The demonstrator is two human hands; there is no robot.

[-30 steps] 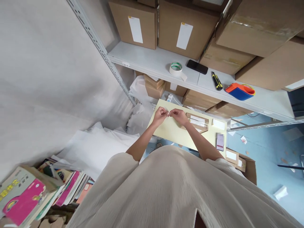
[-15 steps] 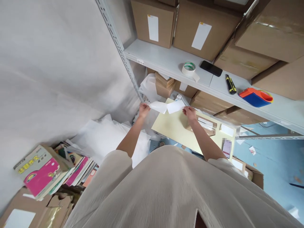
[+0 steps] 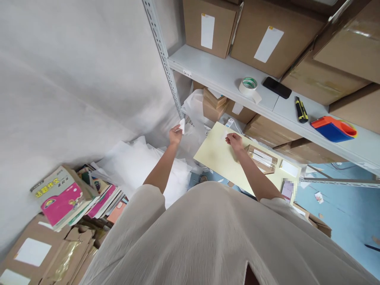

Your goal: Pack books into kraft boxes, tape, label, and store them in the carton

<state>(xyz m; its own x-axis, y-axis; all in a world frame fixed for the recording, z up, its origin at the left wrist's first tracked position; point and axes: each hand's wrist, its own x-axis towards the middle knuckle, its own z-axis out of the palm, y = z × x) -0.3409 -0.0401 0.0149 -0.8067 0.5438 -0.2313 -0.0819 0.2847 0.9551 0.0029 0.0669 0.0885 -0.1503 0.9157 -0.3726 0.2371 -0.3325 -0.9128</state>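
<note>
My left hand (image 3: 175, 135) is raised at the left of the yellow tabletop (image 3: 212, 148), near the shelf post. A small piece of white paper (image 3: 182, 126) is pinched between its fingers. Over the tabletop, my right hand (image 3: 234, 141) is closed, fingers pointing left. A faint pale patch shows at its fingertips; what it holds there is unclear. Just right of that hand, partly behind the forearm, lies a cardboard box (image 3: 261, 158) with a white label under clear tape. Farther right on the table are a white slip (image 3: 289, 168) and a phone (image 3: 287, 190).
On the shelf (image 3: 213, 75) lie a tape roll (image 3: 248, 86), a black phone (image 3: 277, 87), a box cutter (image 3: 301, 110) and an orange-and-blue tool (image 3: 334, 128). Cardboard boxes (image 3: 210, 27) stand behind. At left are white packing sheets (image 3: 133, 166) and stacked books (image 3: 59, 196).
My hands have moved apart. The two white strips stretched between them no longer show; a small white piece stays in my left hand. The view has shifted slightly.
</note>
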